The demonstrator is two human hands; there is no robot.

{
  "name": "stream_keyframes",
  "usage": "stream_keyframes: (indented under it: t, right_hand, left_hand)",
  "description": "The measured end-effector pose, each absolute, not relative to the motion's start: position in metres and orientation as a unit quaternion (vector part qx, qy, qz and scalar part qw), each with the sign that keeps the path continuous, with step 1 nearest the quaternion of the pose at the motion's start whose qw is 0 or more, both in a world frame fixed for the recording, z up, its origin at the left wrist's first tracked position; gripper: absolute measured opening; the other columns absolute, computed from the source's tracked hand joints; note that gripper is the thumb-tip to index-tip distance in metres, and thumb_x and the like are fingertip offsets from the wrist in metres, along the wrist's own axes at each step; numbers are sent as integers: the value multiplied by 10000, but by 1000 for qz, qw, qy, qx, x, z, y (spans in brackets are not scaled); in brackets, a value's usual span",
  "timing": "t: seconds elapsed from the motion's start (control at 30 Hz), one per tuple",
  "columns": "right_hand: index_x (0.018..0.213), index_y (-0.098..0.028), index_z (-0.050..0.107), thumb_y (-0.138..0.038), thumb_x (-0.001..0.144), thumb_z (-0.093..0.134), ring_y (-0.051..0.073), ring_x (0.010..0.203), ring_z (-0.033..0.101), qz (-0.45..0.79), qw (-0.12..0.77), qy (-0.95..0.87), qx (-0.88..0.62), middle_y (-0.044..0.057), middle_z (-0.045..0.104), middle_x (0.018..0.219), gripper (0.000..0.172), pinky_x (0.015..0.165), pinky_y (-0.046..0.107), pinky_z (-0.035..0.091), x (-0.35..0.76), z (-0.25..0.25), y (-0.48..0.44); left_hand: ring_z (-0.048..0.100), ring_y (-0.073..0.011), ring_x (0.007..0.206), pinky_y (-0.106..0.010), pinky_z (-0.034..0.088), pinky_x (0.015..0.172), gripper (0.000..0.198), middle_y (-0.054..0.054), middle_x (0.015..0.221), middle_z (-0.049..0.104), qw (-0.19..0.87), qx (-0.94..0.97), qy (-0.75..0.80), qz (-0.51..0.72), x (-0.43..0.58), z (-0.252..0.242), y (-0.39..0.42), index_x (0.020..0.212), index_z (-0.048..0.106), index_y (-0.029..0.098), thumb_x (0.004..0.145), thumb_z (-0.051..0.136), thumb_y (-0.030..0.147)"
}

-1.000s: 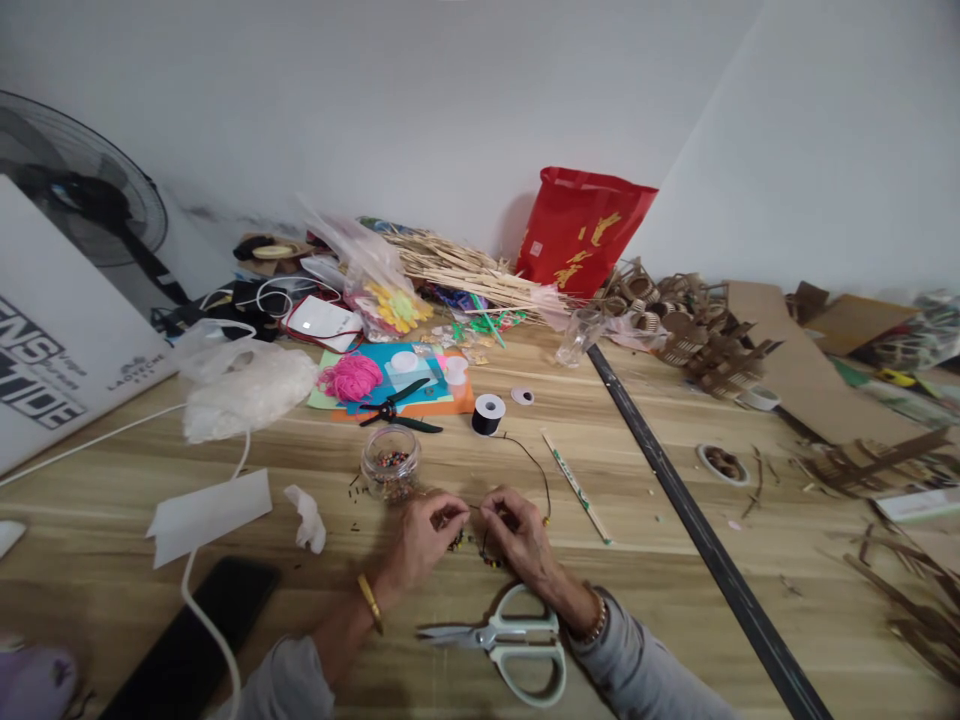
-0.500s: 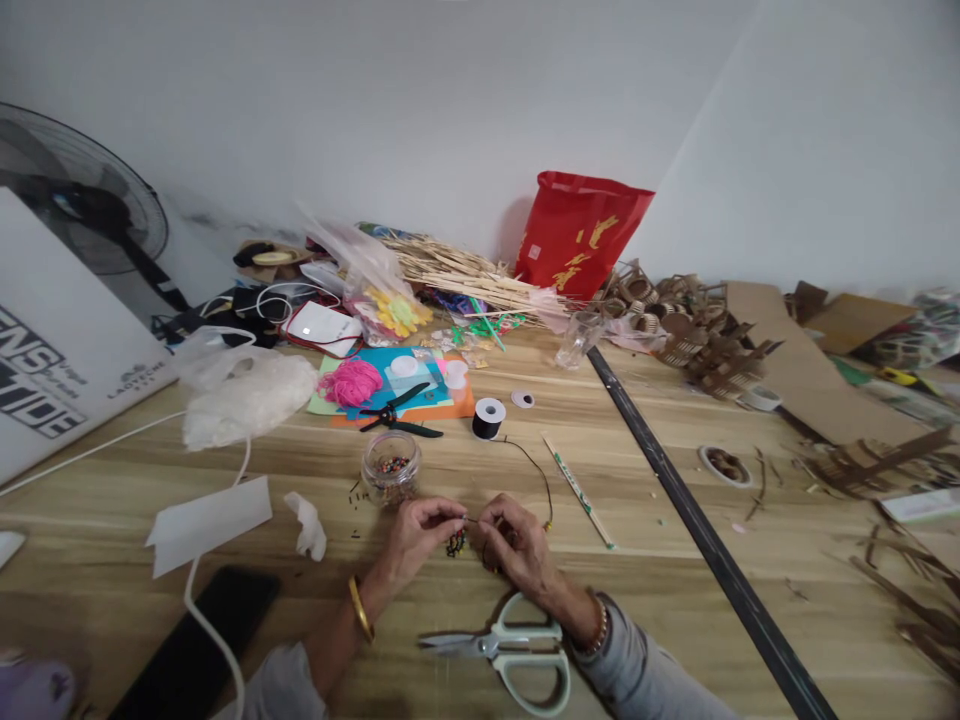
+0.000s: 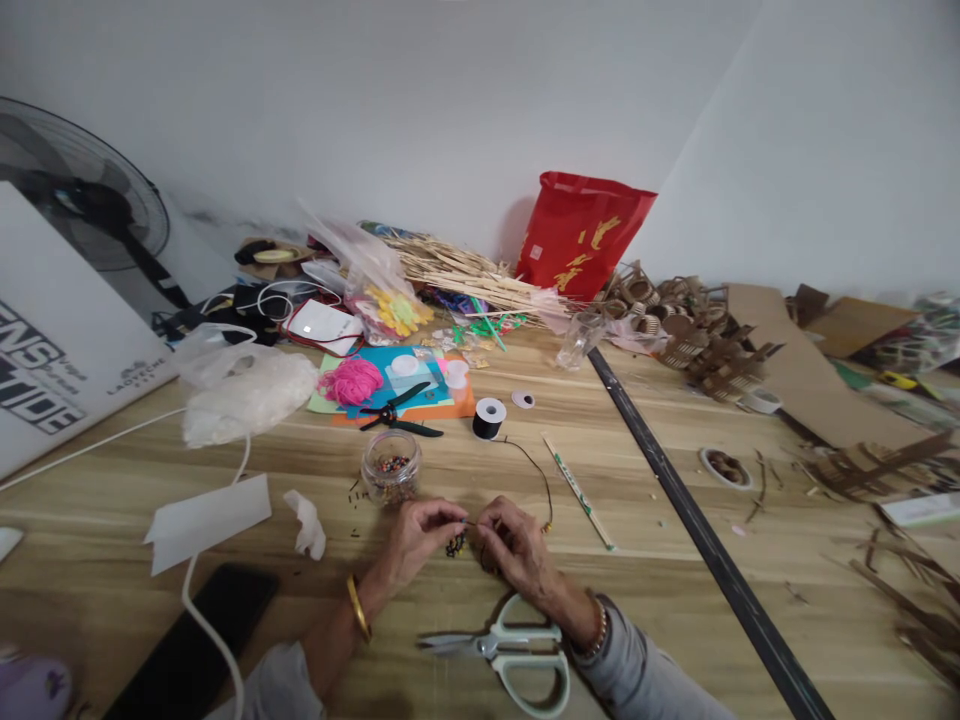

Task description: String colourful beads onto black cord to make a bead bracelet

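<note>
My left hand (image 3: 420, 535) and my right hand (image 3: 516, 540) rest close together on the wooden table, both pinched on a thin black cord (image 3: 538, 472). Small dark beads (image 3: 454, 545) hang on the cord between my fingertips. The cord runs up to a black spool (image 3: 488, 416). A small clear jar of coloured beads (image 3: 391, 471) stands just beyond my left hand. White-handled scissors (image 3: 514, 656) lie shut right in front of my wrists.
A dark phone (image 3: 193, 644) and white cable (image 3: 202, 620) lie at the near left. Black pliers (image 3: 396, 411), pink yarn (image 3: 350, 381) and coloured paper sit behind the jar. A long black bar (image 3: 697, 540) crosses the table on the right, cardboard scraps (image 3: 810, 370) beyond it. A red bag (image 3: 581, 235) stands by the wall.
My hands have stayed almost in place, fingers shifting slightly on the cord; the beads now hang a little lower between them. The view has barely moved.
</note>
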State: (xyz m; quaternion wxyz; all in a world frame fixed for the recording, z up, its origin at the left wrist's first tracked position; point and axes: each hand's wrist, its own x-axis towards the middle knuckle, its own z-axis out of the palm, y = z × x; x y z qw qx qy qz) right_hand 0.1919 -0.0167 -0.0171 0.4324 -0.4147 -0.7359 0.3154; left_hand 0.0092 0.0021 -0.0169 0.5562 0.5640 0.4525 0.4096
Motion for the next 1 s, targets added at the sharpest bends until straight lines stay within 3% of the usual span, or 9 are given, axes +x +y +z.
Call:
stream_keyframes:
  t: [1.0]
  right_hand:
    - [764,-183,570,-360,924,494,119,575,514,330,421,-735,-417,14,557,683,250,513,220,407,192,-23,-16]
  left_hand:
    - [619,-163,644,-251,489,616,154,-54,701,731,553,570,450,409,9,-17,1,741,749,130,660,717,257]
